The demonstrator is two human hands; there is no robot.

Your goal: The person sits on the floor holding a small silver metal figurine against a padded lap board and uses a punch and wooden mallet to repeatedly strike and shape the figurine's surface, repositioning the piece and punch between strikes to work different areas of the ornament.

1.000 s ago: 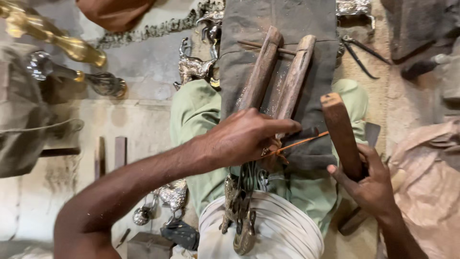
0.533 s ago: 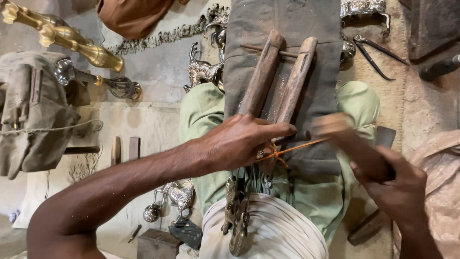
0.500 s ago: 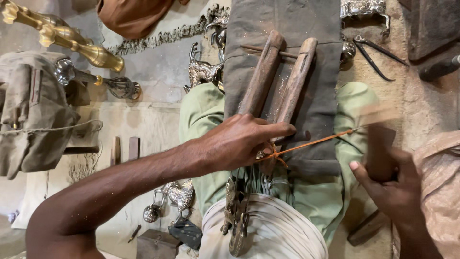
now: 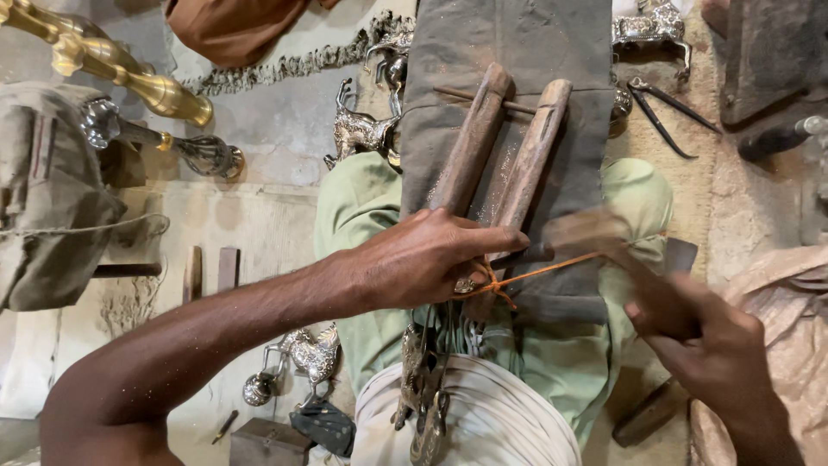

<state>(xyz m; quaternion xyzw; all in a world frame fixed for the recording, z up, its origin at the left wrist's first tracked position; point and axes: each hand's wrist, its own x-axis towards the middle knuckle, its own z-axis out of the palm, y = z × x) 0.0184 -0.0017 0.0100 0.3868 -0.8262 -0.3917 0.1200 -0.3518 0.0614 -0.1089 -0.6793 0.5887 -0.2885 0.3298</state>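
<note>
The left hand (image 4: 423,259) was clenched over a small metal piece tied with orange cord (image 4: 535,276), pressing it against two worn wooden bars (image 4: 500,147) on grey cloth (image 4: 517,43) across the lap. The right hand (image 4: 699,336) gripped a motion-blurred wooden mallet (image 4: 595,233) just beside that piece. Black pliers (image 4: 664,108) lay farther off on the sandy floor.

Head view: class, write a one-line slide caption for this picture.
Left hand steadies a small metal piece against two wooden bars while the blurred right hand swings a wooden mallet.

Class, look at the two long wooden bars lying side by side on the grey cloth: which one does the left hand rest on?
The left bar: the left hand covers its lower end, while the right bar lies beside it, its lower end by the fingertips.
</note>
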